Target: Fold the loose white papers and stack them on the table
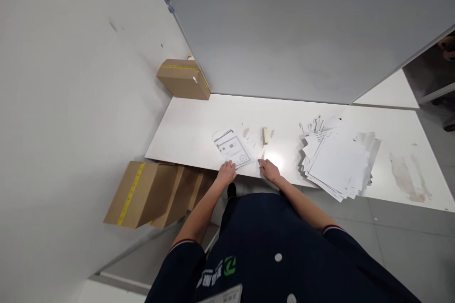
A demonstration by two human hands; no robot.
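Note:
A few printed sheets lie fanned at an angle near the front edge of the white table, the top one bearing a framed print and a round seal. My left hand has its fingers bunched on the lower edge of these sheets, gripping them there. Just right of the sheets' corner, my right hand rests at the table edge with thumb and fingertips pinched together. Whatever is in that pinch is too small to make out. Beyond it a small beige block-shaped object lies on the tabletop.
A big messy paper stack sits to the right, overhanging the front edge of the table. A whiteboard panel stands across the back. One cardboard box is at the back left; open cardboard boxes stand below left, by the wall.

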